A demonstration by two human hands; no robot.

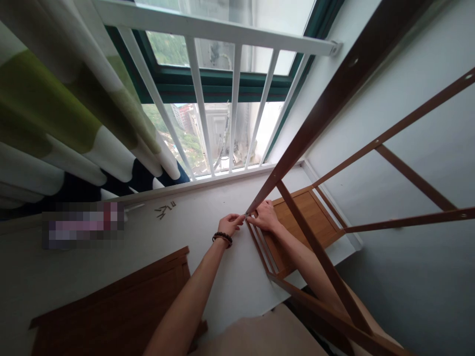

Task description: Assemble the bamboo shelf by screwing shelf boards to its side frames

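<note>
A brown wooden shelf rack stands on the white ledge, its long posts slanting up toward the right. My left hand, with a beaded bracelet at the wrist, has its fingertips pinched together at the bottom end of the nearest post. Whatever small thing they may hold is too small to make out. My right hand reaches in through the frame, its fingers curled round the rack's lower corner beside that post. Below it lies the rack's bottom shelf panel, with thin slats along its left side.
Several small metal fasteners lie loose on the white ledge. A separate dark brown wooden panel rests at the lower left. Near the curtain is a blurred-out package. White railings front the window; a wall is at right.
</note>
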